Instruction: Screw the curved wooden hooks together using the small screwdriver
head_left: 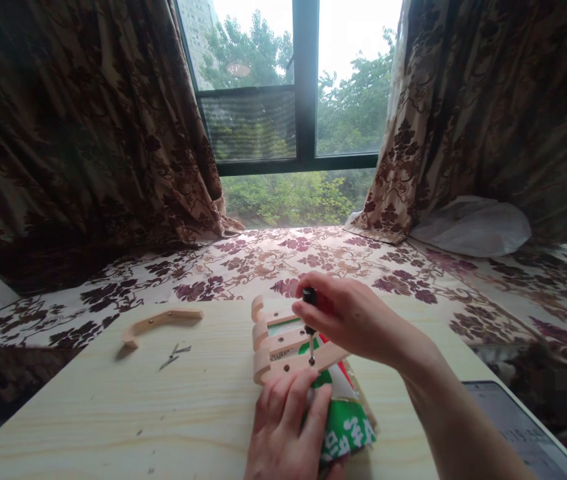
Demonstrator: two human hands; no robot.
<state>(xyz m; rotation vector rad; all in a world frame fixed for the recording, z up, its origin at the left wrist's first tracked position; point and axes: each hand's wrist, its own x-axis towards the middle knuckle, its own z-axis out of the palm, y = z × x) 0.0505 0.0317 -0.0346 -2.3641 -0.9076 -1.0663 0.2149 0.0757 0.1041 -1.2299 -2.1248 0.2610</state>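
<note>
The window (306, 100) was flanked by patterned curtains (128, 133). Floral fabric (263, 257) was spread below the window; a whitish bag (473, 227) was placed right of the window, beside a curtain.

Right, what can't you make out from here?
All in head view:
- Whether the screwdriver tip is seated: too small.
- Right ends of the farther wooden pieces: behind the right hand.
- Full lettering on the green packet: partly under the left hand.
- Device screen: cut by bottom edge, digits blurred.
</note>
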